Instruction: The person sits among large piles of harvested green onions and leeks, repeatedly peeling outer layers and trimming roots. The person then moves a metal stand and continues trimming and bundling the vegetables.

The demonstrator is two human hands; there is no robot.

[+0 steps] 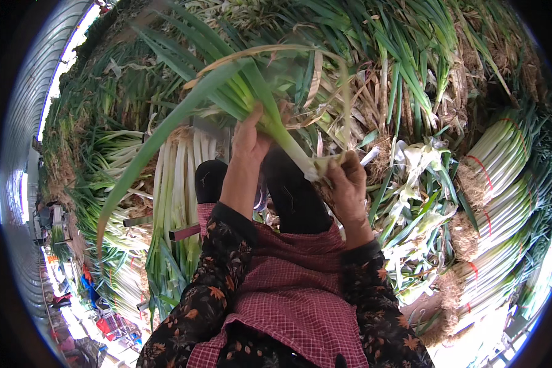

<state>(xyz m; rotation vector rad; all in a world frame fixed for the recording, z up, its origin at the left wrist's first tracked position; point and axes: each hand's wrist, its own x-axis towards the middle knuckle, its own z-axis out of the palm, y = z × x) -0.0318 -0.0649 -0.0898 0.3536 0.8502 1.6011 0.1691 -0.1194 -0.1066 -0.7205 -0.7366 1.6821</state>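
Note:
My left hand grips a large green onion just where its green leaves fan out, up and to the left. The white root end points down to the right. At that end the fingers of my right hand pinch a pale outer leaf, whose long dried part arches back over the plant. To the left of my left arm, several trimmed green onions lie side by side with their roots away from me.
Untrimmed green onions are heaped across the far side. On my right are peeled-off leaves, then bundles of green onions tied with red bands. A metal bar end juts out beside my left forearm. More green onions lie farther left.

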